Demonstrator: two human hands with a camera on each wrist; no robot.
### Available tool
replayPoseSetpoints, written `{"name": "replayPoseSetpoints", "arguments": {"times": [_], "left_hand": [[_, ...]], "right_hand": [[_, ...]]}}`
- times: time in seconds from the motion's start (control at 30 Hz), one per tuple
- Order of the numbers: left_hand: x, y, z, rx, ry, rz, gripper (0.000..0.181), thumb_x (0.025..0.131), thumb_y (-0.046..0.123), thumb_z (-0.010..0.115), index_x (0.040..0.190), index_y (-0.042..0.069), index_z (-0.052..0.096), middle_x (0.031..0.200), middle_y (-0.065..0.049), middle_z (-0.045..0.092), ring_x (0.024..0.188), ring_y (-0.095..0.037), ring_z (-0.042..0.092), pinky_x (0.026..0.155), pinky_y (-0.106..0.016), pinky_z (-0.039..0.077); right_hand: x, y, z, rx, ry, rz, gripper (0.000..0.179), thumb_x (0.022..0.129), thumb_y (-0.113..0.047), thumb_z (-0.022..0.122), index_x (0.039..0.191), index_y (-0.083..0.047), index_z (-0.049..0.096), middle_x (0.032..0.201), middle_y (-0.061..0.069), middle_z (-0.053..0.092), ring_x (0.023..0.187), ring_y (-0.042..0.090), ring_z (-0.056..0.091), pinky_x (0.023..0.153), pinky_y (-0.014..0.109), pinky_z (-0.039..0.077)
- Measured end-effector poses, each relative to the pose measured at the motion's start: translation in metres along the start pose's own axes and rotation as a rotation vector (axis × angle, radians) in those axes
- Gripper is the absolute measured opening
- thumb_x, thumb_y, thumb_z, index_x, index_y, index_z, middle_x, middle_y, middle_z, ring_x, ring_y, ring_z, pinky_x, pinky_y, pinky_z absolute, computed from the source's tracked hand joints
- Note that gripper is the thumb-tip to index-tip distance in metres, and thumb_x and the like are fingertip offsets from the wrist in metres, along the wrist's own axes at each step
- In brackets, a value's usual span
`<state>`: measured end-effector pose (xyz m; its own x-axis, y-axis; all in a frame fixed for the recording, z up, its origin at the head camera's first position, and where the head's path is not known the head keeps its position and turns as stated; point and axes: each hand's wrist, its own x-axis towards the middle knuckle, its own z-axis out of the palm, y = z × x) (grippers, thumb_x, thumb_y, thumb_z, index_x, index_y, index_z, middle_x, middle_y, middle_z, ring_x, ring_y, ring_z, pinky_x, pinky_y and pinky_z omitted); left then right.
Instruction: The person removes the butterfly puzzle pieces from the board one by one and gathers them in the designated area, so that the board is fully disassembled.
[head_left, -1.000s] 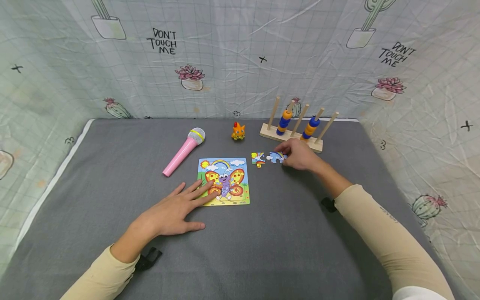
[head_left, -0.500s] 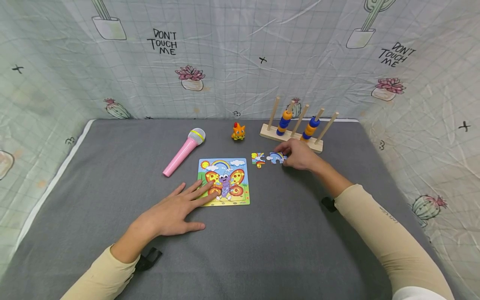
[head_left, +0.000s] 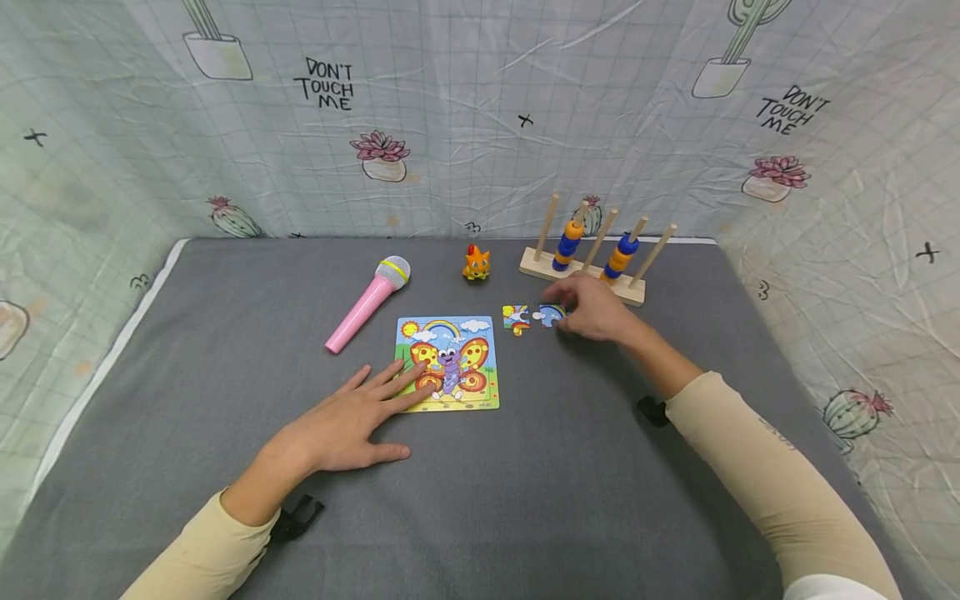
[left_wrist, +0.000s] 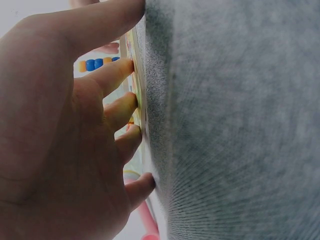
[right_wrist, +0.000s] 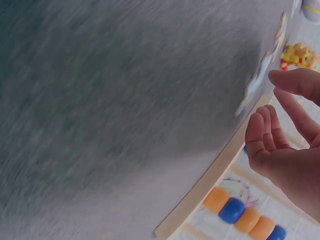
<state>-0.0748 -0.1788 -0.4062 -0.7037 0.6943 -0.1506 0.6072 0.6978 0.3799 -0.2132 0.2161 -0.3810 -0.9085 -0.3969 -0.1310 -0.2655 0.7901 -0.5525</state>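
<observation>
A square butterfly jigsaw puzzle point(head_left: 483, 387) lies flat on the grey tablecloth. The spread fingers of my left hand point(head_left: 348, 427) rest on its lower left part, with the thumb out on the cloth. To the right of the puzzle are two loose jigsaw pieces: one with yellow and red point(head_left: 515, 315), the other a blue rainbow piece point(head_left: 551, 314). My right hand point(head_left: 596, 310) hovers over the right end of the rainbow piece and partly covers it. In the right wrist view, thumb and index finger point(right_wrist: 292, 107) stand close together with nothing between them, the other fingers loosely curled.
A pink toy microphone point(head_left: 363, 308) lies left of the puzzle's top. Behind are a small orange toy animal point(head_left: 476, 262) and a wooden peg stand point(head_left: 531, 262) with blue and orange beads, its base close behind my right hand. A printed cloth point(head_left: 450, 108) hangs behind the table.
My right hand has come away from the rainbow piece's right edge and shifted slightly left over it. My left hand and the puzzle have stayed put.
</observation>
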Motion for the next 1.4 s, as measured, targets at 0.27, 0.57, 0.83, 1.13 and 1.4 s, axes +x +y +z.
{"name": "replayPoseSetpoints", "arguments": {"times": [0.27,0.57,0.83,1.13,1.4], "left_hand": [[0.000,0.000,-0.002,-0.002,-0.011,-0.007,0.088,0.093,0.047,0.075,0.166,0.031,0.028,0.175,0.000,0.019,0.161,-0.039,0.016,0.125,-0.071,0.016],[0.000,0.001,-0.002,-0.002,-0.015,-0.008,0.087,0.094,0.047,0.074,0.166,0.031,0.028,0.175,0.000,0.020,0.161,-0.039,0.016,0.125,-0.071,0.016],[0.001,0.001,0.000,0.008,-0.009,-0.005,0.087,0.094,0.049,0.074,0.166,0.032,0.028,0.175,0.000,0.018,0.161,-0.039,0.017,0.125,-0.071,0.016],[0.000,0.001,0.000,0.010,-0.011,-0.004,0.087,0.094,0.050,0.073,0.166,0.032,0.029,0.176,-0.001,0.018,0.161,-0.038,0.016,0.124,-0.071,0.016],[-0.001,0.001,-0.001,0.022,-0.010,-0.002,0.087,0.093,0.050,0.073,0.166,0.031,0.029,0.175,-0.001,0.019,0.161,-0.039,0.017,0.124,-0.071,0.017]], "right_hand": [[0.005,-0.022,0.010,0.018,0.019,-0.086,0.043,0.083,-0.003,0.081,0.126,-0.005,0.073,0.126,0.017,0.067,0.114,0.035,0.065,0.095,0.052,0.055],[0.013,-0.047,0.026,0.045,-0.008,-0.150,0.041,0.085,-0.005,0.082,0.126,-0.005,0.073,0.120,0.014,0.071,0.108,0.030,0.066,0.089,0.045,0.057],[0.021,-0.064,0.040,0.068,-0.068,-0.170,0.042,0.085,-0.010,0.085,0.125,-0.007,0.073,0.120,0.012,0.070,0.108,0.027,0.066,0.089,0.041,0.056],[0.027,-0.076,0.054,0.032,-0.112,-0.165,0.046,0.085,-0.016,0.086,0.128,-0.010,0.073,0.121,0.010,0.067,0.110,0.026,0.062,0.095,0.041,0.051],[0.031,-0.079,0.058,0.002,-0.138,-0.136,0.049,0.084,-0.017,0.087,0.131,-0.011,0.072,0.121,0.010,0.066,0.112,0.025,0.061,0.097,0.042,0.050]]}}
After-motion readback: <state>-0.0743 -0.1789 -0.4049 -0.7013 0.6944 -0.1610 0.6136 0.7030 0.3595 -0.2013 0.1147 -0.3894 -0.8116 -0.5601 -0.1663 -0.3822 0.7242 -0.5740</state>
